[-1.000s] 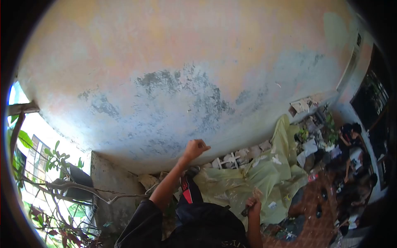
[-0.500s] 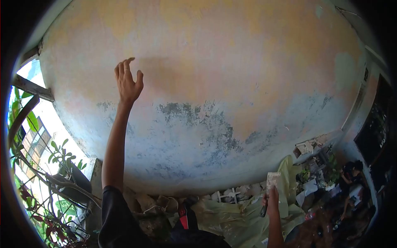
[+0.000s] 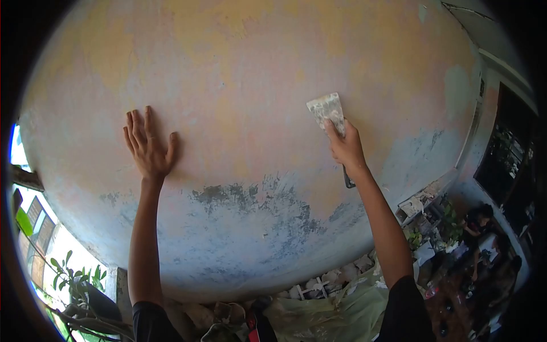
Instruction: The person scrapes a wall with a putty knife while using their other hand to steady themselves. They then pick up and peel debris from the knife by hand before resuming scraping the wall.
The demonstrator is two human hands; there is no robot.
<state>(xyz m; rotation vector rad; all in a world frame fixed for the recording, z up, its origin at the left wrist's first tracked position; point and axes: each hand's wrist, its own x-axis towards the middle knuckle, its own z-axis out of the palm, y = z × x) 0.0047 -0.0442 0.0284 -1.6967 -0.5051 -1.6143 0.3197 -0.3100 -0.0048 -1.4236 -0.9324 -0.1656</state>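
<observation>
In front of me rises a wall (image 3: pixel 256 131) with worn pink and yellow paint, scraped to dark grey patches lower down. My left hand (image 3: pixel 149 148) lies spread on the wall at the left, palm toward it, holding nothing. To the right, my right hand (image 3: pixel 346 145) is closed around the handle of a putty knife (image 3: pixel 327 108). Its wide blade, smeared with pale residue, points up and lies close over the pinkish paint. The dark end of the handle pokes out below my fist.
A crumpled greenish sheet (image 3: pixel 325 313) covers the floor below, with rubble (image 3: pixel 342 271) along the wall's foot. Plants (image 3: pixel 71 273) stand by the bright opening at left. Dark clutter and a person (image 3: pixel 484 228) are at lower right, near a dark window (image 3: pixel 504 154).
My right hand has lifted the putty knife from low near the floor sheet up to the wall. My left hand has come down leftward and flattened on the paint. The view has shifted.
</observation>
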